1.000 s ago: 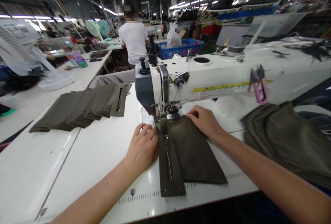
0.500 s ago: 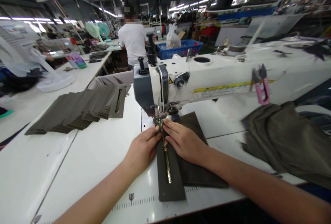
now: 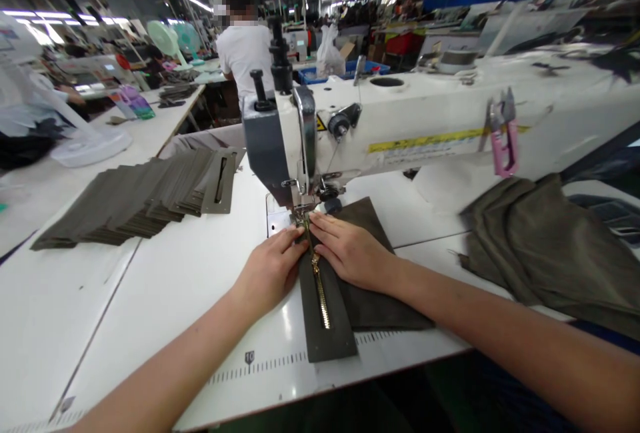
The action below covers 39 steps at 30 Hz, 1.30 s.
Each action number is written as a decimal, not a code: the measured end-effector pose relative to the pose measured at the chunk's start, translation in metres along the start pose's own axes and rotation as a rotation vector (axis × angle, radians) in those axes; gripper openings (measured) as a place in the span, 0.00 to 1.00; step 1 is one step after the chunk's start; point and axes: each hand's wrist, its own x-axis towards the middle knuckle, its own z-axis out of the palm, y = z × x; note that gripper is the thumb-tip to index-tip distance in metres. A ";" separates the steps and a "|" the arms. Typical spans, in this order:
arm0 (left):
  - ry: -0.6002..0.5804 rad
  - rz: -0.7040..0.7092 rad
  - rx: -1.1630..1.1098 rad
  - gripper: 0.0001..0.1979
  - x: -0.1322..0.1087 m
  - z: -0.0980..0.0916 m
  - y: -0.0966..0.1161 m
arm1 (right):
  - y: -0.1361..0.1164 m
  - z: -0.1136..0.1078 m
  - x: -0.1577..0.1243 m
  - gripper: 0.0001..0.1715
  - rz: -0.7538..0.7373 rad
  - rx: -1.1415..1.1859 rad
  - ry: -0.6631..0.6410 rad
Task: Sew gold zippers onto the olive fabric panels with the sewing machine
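A dark olive fabric piece [image 3: 373, 313] with a gold zipper [image 3: 320, 290] lies under the needle of a white sewing machine [image 3: 415, 120]. My left hand [image 3: 273, 270] rests flat on the strip left of the zipper, fingers stretched toward the presser foot [image 3: 301, 210]. On the right side of the zipper my right hand [image 3: 350, 253] lies flat on the fabric, fingertips close to the needle. Both hands press the cloth to the table and grip nothing.
A fanned stack of olive slotted pieces [image 3: 135, 196] lies at the left. Loose olive cloth [image 3: 545, 250] is heaped at the right. Pink thread snips [image 3: 501, 143] hang on the machine arm. A person in a white shirt [image 3: 245, 56] stands behind; a fan base [image 3: 90, 146] is far left.
My right hand moved from the fabric's far right edge to beside the zipper. My left hand slid in toward the needle. The view has shifted slightly upward and closer.
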 end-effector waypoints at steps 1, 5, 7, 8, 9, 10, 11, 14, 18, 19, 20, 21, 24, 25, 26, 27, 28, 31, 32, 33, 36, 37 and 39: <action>-0.010 -0.008 -0.001 0.14 0.001 -0.001 0.001 | 0.000 0.000 0.000 0.22 -0.005 -0.003 0.001; -0.024 -0.030 0.012 0.14 0.003 -0.003 0.002 | 0.000 0.000 0.003 0.21 -0.008 0.001 0.032; -0.028 -0.046 0.022 0.13 0.005 -0.003 0.001 | 0.002 0.001 0.005 0.19 -0.010 0.008 0.050; -0.035 -0.055 0.026 0.14 0.006 -0.003 0.001 | 0.004 0.002 0.006 0.19 -0.012 0.012 0.056; -0.044 -0.067 0.031 0.14 0.007 -0.003 0.000 | 0.006 0.002 0.007 0.18 -0.016 0.015 0.060; -0.053 -0.077 0.036 0.14 0.008 -0.003 0.000 | 0.008 0.002 0.008 0.18 -0.022 0.023 0.063; -0.061 -0.086 0.041 0.14 0.008 -0.002 -0.001 | 0.010 0.002 0.009 0.17 -0.031 0.034 0.067; -0.061 -0.091 0.045 0.15 0.010 -0.003 -0.003 | 0.014 -0.002 0.011 0.13 -0.092 0.100 0.090; -0.009 -0.041 0.047 0.13 0.005 -0.006 0.002 | 0.005 -0.012 0.009 0.07 -0.058 0.112 0.059; -0.003 -0.029 0.046 0.12 0.002 -0.008 0.005 | 0.000 -0.015 0.006 0.08 -0.019 0.064 0.048; 0.000 -0.020 0.043 0.11 -0.001 -0.009 0.009 | -0.005 -0.018 0.002 0.08 0.016 0.009 0.045; 0.001 -0.017 0.038 0.11 -0.005 -0.010 0.013 | -0.012 -0.022 -0.004 0.08 0.041 -0.032 0.051; 0.021 -0.025 0.014 0.12 -0.016 -0.013 0.025 | -0.038 -0.034 -0.027 0.09 0.020 0.026 0.049; 0.033 -0.031 0.006 0.12 -0.018 -0.013 0.028 | -0.047 -0.037 -0.036 0.12 -0.014 0.072 0.028; 0.045 -0.039 -0.002 0.13 -0.020 -0.013 0.031 | -0.055 -0.039 -0.043 0.17 -0.045 0.091 -0.002; 0.054 -0.047 -0.009 0.13 -0.021 -0.013 0.032 | -0.062 -0.039 -0.049 0.21 -0.065 0.083 -0.025; 0.062 -0.056 -0.014 0.13 -0.021 -0.013 0.034 | -0.067 -0.038 -0.053 0.23 -0.075 0.057 -0.042; 0.061 -0.089 -0.018 0.13 -0.019 -0.012 0.036 | -0.071 -0.027 -0.052 0.27 -0.061 -0.050 -0.013; 0.061 -0.101 -0.010 0.13 -0.019 -0.011 0.036 | -0.069 -0.022 -0.050 0.25 -0.069 -0.078 0.024; 0.064 -0.112 0.004 0.13 -0.018 -0.010 0.037 | -0.067 -0.017 -0.047 0.23 -0.086 -0.102 0.070; 0.090 -0.122 0.046 0.13 -0.017 -0.007 0.038 | -0.063 -0.009 -0.042 0.20 -0.145 -0.125 0.181; 0.096 -0.113 0.051 0.13 -0.017 -0.007 0.038 | -0.063 -0.008 -0.042 0.20 -0.152 -0.120 0.197; 0.093 -0.083 0.054 0.13 -0.017 -0.005 0.037 | -0.064 -0.007 -0.042 0.20 -0.156 -0.107 0.218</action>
